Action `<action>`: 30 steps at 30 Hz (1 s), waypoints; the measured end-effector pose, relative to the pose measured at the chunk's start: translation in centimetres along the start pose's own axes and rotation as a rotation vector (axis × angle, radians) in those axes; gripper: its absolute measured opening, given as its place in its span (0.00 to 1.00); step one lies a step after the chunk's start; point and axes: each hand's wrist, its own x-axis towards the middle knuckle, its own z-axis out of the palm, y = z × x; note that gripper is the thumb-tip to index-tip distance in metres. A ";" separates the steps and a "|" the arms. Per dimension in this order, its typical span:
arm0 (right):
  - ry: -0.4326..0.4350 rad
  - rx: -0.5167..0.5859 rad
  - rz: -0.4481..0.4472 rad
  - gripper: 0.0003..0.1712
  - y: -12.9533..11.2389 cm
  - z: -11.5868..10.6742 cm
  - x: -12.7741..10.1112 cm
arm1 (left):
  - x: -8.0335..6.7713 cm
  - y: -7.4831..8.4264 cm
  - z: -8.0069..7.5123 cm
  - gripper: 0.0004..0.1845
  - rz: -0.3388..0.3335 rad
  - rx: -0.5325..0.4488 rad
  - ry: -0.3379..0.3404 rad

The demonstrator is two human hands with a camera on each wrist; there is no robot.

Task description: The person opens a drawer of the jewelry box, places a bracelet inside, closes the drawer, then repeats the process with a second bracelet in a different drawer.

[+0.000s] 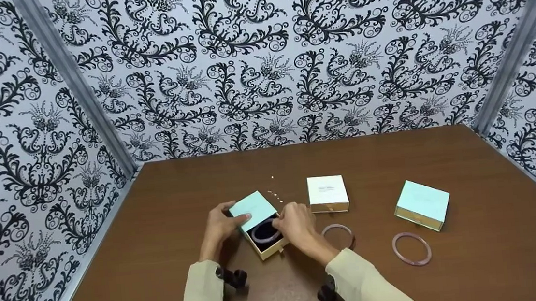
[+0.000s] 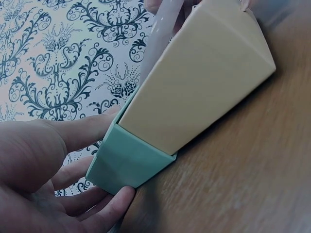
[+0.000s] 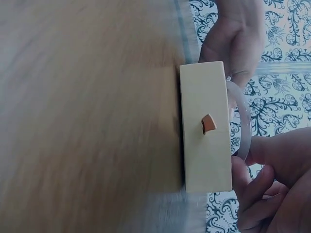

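Note:
A mint-green slide box (image 1: 255, 207) sits on the table with its cream drawer (image 1: 271, 252) pulled partway out toward me. My left hand (image 1: 220, 226) grips the green sleeve (image 2: 131, 158), thumb on top and fingers along the side. A pale, translucent bangle (image 1: 266, 241) is at the drawer's dark inside, tilted up above the rim in the right wrist view. With thumb and fingers, my right hand (image 1: 298, 224) pinches the bangle (image 3: 245, 124) at its edge. A small orange-brown pull tab (image 3: 209, 123) shows on the drawer's front. The bangle's lower part is hidden by the drawer wall.
A white box (image 1: 327, 191) stands behind my right hand, and another mint box (image 1: 423, 202) farther right. One bangle (image 1: 352, 234) lies beside my right wrist, another, pinkish one (image 1: 413, 262) at the right. Small bright specks (image 1: 274, 194) show behind the green box. Patterned walls enclose the brown table (image 1: 166, 203).

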 end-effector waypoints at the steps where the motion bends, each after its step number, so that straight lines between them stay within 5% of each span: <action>1: -0.004 0.009 -0.001 0.33 0.0 0.0 0.0 | 0.0 0.0 0.0 0.34 0.002 -0.004 0.000; 30: 0.011 -0.061 -0.055 0.37 -0.1 1.1 0.4 | -0.1 -0.1 -0.1 0.34 0.029 0.019 0.000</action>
